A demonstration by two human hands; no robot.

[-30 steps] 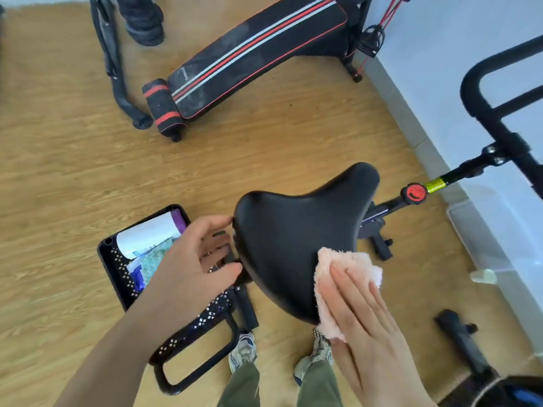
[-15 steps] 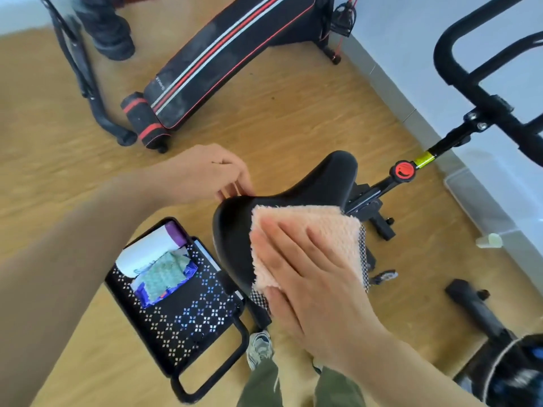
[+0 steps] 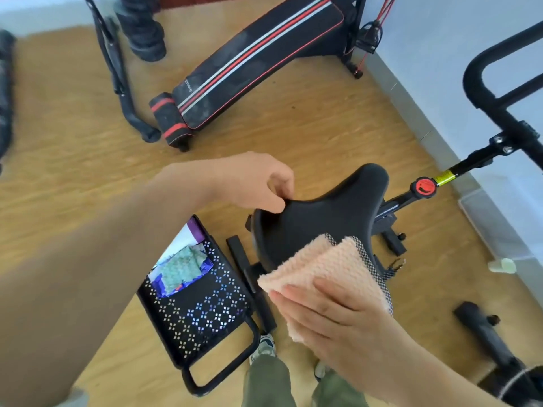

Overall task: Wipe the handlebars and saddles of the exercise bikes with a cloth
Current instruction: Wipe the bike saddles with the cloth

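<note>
While right hand [image 3: 338, 318] lies flat and open, palm pressing folded pink cloth [image 3: 323, 265] onto near right part of black saddle [image 3: 320, 221], left hand [image 3: 258, 183] pinches saddle's far left edge between curled fingers to steady it. Saddle wipe judged under way, not finished: far nose and left side uncovered by cloth. Still to do, by the look of it: black handlebars [image 3: 493, 92] at far right untouched, plus any other bikes, none clearly in view.
</note>
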